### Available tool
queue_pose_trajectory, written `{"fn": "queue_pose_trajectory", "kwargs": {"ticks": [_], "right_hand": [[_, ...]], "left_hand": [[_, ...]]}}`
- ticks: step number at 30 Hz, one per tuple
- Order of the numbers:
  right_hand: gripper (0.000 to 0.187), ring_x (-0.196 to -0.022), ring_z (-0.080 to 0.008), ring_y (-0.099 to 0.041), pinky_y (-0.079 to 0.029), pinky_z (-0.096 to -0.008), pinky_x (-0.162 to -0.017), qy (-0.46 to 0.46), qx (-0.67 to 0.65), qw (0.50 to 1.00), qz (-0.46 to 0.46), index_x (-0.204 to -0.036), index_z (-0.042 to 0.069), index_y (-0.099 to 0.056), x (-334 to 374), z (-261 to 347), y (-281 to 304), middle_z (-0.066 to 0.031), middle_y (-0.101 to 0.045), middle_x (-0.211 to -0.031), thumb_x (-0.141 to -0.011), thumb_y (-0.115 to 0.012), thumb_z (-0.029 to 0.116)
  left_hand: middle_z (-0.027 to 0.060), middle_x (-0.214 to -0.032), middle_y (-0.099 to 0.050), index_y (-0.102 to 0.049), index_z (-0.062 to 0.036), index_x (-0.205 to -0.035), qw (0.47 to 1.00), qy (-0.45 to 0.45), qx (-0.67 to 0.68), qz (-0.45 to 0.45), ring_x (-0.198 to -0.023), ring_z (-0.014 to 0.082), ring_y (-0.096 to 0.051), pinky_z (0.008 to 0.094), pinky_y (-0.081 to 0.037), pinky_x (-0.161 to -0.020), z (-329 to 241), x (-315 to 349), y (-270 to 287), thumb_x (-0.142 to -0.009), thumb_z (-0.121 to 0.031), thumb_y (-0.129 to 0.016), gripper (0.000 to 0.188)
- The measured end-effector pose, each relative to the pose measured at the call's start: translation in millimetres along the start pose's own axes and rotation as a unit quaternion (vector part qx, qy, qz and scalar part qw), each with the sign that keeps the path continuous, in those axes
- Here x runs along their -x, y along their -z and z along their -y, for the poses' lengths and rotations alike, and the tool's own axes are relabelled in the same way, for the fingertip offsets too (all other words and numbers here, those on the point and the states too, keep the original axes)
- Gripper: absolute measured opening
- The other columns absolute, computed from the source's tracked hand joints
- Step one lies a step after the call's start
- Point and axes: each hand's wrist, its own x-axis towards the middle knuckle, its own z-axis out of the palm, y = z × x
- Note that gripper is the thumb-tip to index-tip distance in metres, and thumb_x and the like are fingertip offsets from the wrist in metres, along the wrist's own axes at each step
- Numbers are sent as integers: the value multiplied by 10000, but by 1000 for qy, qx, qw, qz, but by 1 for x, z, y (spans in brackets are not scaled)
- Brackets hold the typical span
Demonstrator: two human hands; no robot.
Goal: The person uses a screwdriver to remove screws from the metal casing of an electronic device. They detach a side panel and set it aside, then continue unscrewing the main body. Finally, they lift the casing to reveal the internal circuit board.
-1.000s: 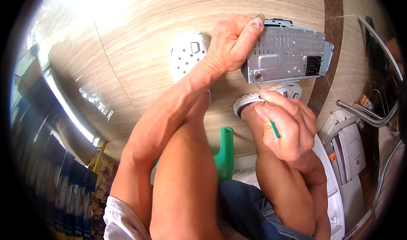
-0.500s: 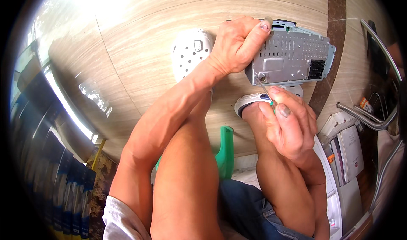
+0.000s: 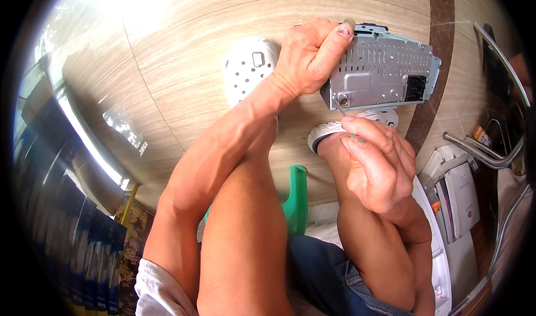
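- Well, our left hand (image 3: 310, 57) clasps the left end of the box (image 3: 385, 67); a shoe (image 3: 325, 129) shows at the box's near side.
- Our right hand (image 3: 382, 162) pinches the screwdriver (image 3: 340, 109), tip by its near-left corner.
- We should press gently, shaft aligned.

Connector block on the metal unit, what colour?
Black connector block; shows best in head view.

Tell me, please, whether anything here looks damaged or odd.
Nothing looks spilled, and the metal unit in the left hand shows no clear damage. Only the brown surface at lower left looks patchy; whether worn or patterned, I cannot tell.
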Motion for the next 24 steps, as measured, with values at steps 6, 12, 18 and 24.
{"fn": "queue_pose_trajectory", "kwargs": {"ticks": [6, 12, 18, 24], "right_hand": [[284, -670, -268, -691, -560, -330, -536, 0, -5, 1000, -14, -1003, -23, -577, 4, -3, 0, -221, -702, -987, -756, -704, -87], [265, -613, -232, -677, -529, -304, -488, -16, -4, 999, -33, -956, -30, -586, 4, -1, -3, -207, -716, -943, -732, -706, -106], [254, -575, -214, -650, -497, -294, -463, -5, 6, 999, -43, -947, -38, -597, 2, -4, 1, -217, -712, -941, -727, -706, -101], [185, -648, -209, -630, -517, -313, -572, -17, -9, 998, -65, -927, -6, -628, -5, -6, -2, -142, -677, -918, -765, -716, -9]], "left_hand": [[153, -649, -571, -644, -23, -767, 1000, -5, -24, -2, -632, 330, -549, 421, -454, -630, -3, 1, -2, -1008, -266, -527, 362], [143, -655, -577, -638, -22, -763, 996, -80, -48, -8, -630, 334, -551, 417, -456, -631, 2, -1, 0, -1007, -218, -526, 333], [132, -655, -578, -619, -22, -747, 998, -63, -8, -4, -613, 326, -543, 412, -452, -623, -1, -4, -3, -1008, -195, -522, 328], [137, -653, -541, -591, -17, -746, 998, 22, -51, 5, -595, 260, -504, 390, -426, -602, 5, 2, 2, -1014, -222, -494, 351]]}}
